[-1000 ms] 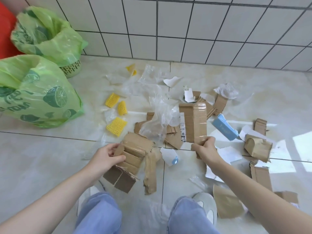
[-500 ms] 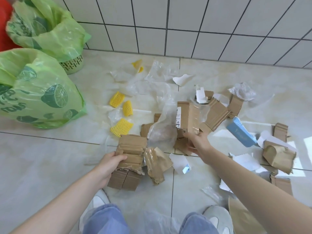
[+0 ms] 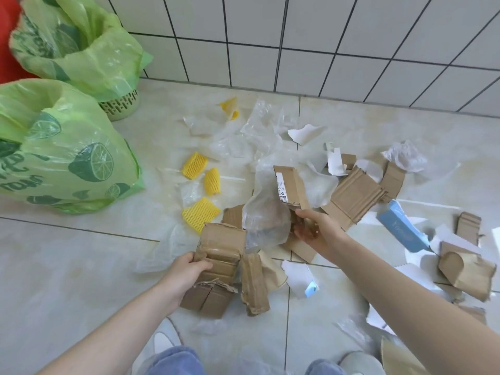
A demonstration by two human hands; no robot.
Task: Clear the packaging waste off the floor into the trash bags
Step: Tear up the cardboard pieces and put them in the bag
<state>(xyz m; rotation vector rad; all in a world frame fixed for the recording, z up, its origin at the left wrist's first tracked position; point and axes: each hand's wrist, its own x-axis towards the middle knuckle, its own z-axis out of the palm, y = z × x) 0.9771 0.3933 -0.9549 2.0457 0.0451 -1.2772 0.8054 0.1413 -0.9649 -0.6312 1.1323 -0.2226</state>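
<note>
Torn cardboard, clear plastic film and paper scraps litter the tiled floor. My left hand (image 3: 186,272) grips a stack of folded brown cardboard pieces (image 3: 220,253) low in the middle. My right hand (image 3: 315,228) holds the lower end of a cardboard piece with a white label (image 3: 288,185), raised on edge, with clear plastic film (image 3: 265,220) draped against it. Two green lemon-print trash bags stand at the left: the near bag (image 3: 62,158) and the far bag (image 3: 81,47) lining a basket.
Yellow foam nets (image 3: 200,213) lie between the bags and the pile. A blue box (image 3: 403,226), a brown paper bag (image 3: 465,272) and more cardboard (image 3: 354,196) lie to the right. The white tiled wall (image 3: 297,36) closes the far side. My shoes and knees are at the bottom edge.
My right hand lifted the labelled cardboard from flat on the floor and tilted it up on edge, drawing it left. My left hand kept its hold on the cardboard stack.
</note>
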